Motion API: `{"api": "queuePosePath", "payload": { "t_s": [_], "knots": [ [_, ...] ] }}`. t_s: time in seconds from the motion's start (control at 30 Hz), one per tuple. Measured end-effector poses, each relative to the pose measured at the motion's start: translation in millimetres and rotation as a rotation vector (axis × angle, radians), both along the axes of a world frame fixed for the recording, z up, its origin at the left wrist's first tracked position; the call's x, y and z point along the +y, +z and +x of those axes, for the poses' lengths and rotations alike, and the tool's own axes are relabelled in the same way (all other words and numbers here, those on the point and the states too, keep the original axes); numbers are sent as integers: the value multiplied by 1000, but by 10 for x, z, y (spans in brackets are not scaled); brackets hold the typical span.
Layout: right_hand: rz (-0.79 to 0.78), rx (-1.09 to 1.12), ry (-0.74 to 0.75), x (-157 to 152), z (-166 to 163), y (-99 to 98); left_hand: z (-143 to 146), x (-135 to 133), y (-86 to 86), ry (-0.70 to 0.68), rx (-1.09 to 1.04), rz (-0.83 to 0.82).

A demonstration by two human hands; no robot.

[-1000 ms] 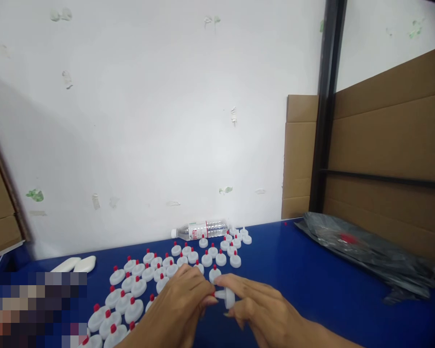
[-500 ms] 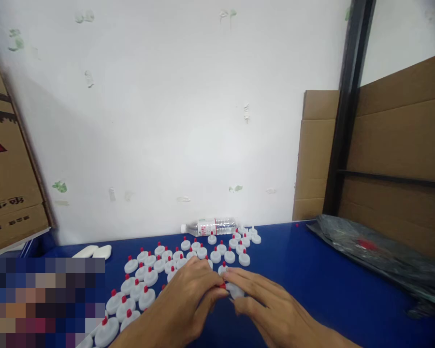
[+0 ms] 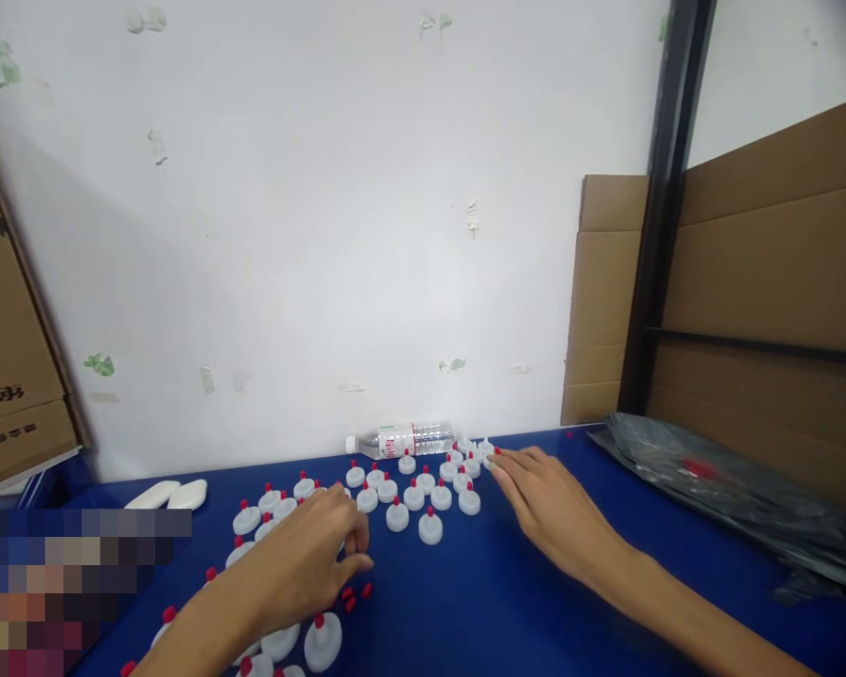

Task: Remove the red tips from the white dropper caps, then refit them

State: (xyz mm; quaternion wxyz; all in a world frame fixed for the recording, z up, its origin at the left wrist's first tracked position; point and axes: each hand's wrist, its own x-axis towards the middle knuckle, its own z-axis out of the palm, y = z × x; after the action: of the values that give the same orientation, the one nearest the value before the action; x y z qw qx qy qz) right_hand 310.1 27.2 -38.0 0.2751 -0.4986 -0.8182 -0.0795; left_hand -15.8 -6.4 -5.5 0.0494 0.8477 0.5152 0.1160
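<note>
A reach for a bare-spouted white lid (image 3: 486, 448) is judged to be the step in hand, made by the right hand (image 3: 556, 508), while the left hand (image 3: 317, 545) is poised beside loose red tip caps (image 3: 367, 590); the bare-spouted white lid is found just to the right of the base end of the clear plastic water bottle (image 3: 415, 440), on the blue tabletop (image 3: 479, 602). The right fingers are held close together, their tips set at that lid's near side; whether anything is clamped between them cannot be told, and the speck of red (image 3: 497, 451) by the fingers cannot be identified with certainty; the left fingers are curled, the thumb set apart, and with their inner side hidden, a held cap can be neither confirmed nor ruled out. For a lift, a light pinch on rim or spout would seem to be called for, with neighbours left unknocked. The bare-spouted white lid is stood on its flat base, spout pointed up, its long axis upright; the same pose is shown by the red-tipped white lids (image 3: 430, 528) spread in front of the bottle and to its left; the bottle itself is laid on its side, its neck pointed left.
</note>
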Motion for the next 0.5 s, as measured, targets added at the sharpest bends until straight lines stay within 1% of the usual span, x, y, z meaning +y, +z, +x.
{"api": "queuePosePath", "payload": {
  "t_s": [0.07,0.2,0.33,0.4,0.5],
  "knots": [
    [-67,-15,-2,32,15,-45,29,-36,1,16,7,-26],
    [-137,-3,24,79,27,-117,94,-99,11,40,25,-90],
    [-117,76,-13,183,98,-90,93,-84,-39,19,19,-105],
    [-115,113,-5,263,155,-83,88,-66,-66,7,19,-109],
    [-143,146,24,388,234,-127,98,-52,-81,-11,27,-112]
  ]
}}
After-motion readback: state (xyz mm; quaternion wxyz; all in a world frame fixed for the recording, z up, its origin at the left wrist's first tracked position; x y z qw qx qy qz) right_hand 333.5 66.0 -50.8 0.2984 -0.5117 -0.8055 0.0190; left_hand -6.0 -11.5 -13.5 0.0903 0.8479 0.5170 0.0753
